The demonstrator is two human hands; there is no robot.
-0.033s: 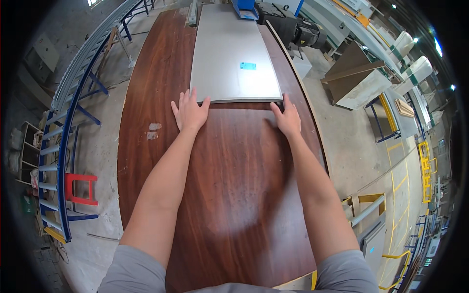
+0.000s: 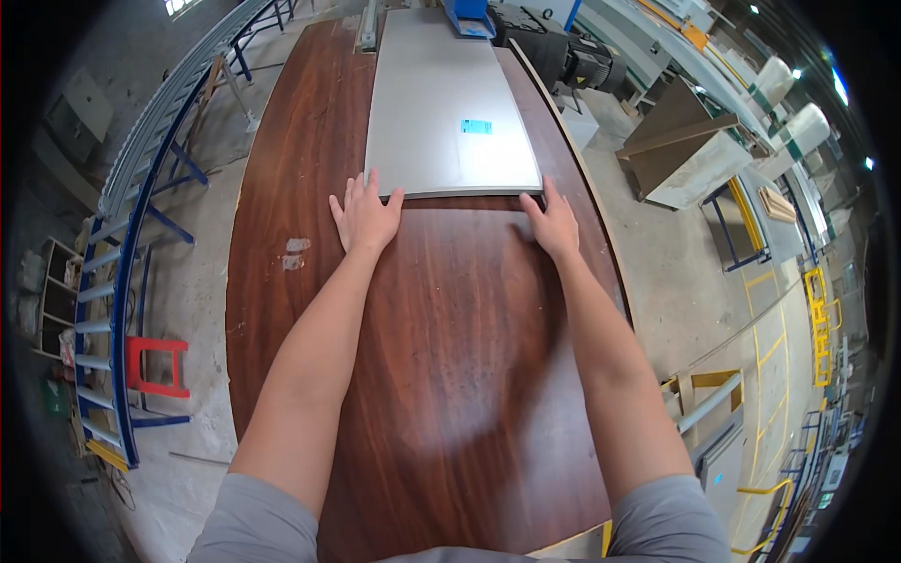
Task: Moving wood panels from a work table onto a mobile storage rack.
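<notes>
A pale grey, flat panel [image 2: 436, 103] with a small blue label [image 2: 476, 127] lies lengthwise on a dark reddish-brown wood-grain tabletop [image 2: 450, 328]. At its near left corner is my left hand [image 2: 369, 220], fingers spread, with the thumb by the near edge and the other fingers beside the left edge. My right hand [image 2: 554, 222] touches the near right corner, its thumb at the near edge and its fingers apart along the right side. Neither hand is wrapped round the panel. The undersides of the fingertips are hidden.
A blue machine part [image 2: 469, 17] stands over the panel's far end, beside a black motor [image 2: 593, 68]. On the left runs a roller conveyor [image 2: 117, 319] with a red stool [image 2: 158, 366] beside it. A cabinet-like box [image 2: 680, 150] stands on the right.
My right hand has shifted very slightly up against the panel's corner. The left hand and the panel look the same.
</notes>
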